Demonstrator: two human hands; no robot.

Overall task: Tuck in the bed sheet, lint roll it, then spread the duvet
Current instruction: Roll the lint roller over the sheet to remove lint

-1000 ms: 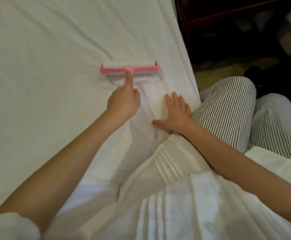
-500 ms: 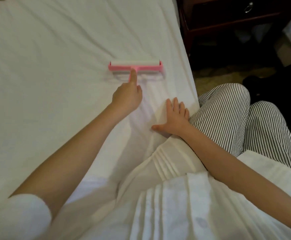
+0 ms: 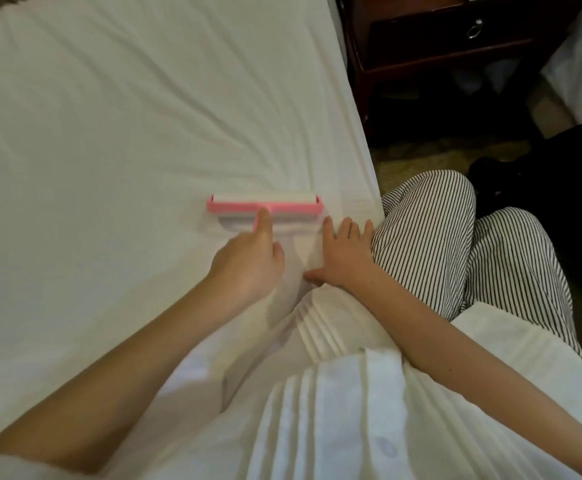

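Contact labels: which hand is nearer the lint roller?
Left. Left hand grips the lint roller by its handle; right hand lies flat on the bed sheet beside it.

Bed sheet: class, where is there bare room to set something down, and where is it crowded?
Bare: the wide stretch of bed sheet left of and beyond the lint roller. Crowded: the near right edge, where the left hand grips the roller beside the flat right hand.

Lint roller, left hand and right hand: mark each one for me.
lint roller point(image 3: 282, 206), head view, on the pink frame bar.
left hand point(image 3: 244, 268), head view, on the back of the hand, which grips the lint roller.
right hand point(image 3: 346, 258), head view, on the back of the hand, flat on the bed sheet point(image 3: 127, 133).
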